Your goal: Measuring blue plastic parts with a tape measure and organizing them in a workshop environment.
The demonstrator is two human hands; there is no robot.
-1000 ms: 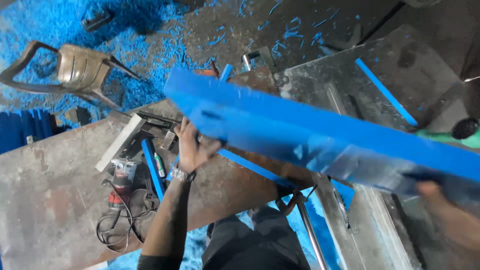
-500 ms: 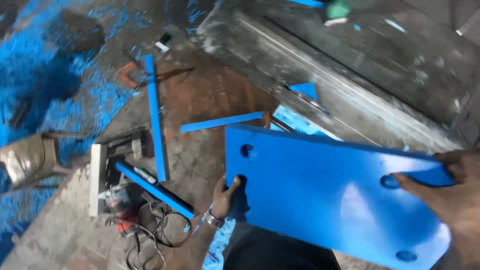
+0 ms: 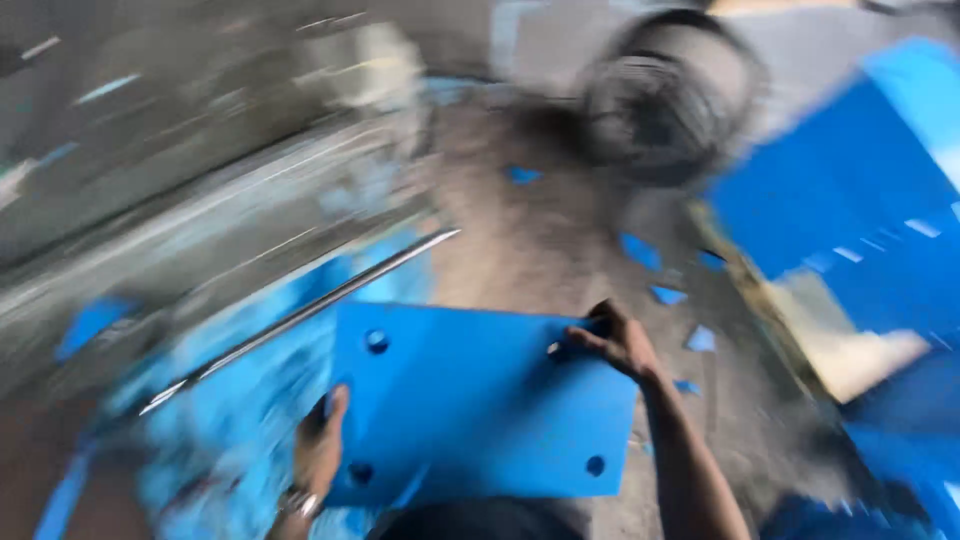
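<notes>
Flat smooth blue plastic panel (image 3: 480,400), round holes at corners; left hand (image 3: 320,450) and right hand (image 3: 615,340) pinching its opposite edges.

The flat blue plastic panel with round holes (image 3: 480,400) fills the lower middle of the frame, blocking the way straight down between the left hand (image 3: 318,450) and right hand (image 3: 612,340) that grip its edges. Left of it a long thin shiny metal rod (image 3: 300,310) slants across. Above the panel, bare grey floor (image 3: 520,240) lies open up to the blurred round dark fan (image 3: 660,100). Large blue sheets (image 3: 850,210) close off the right side
</notes>
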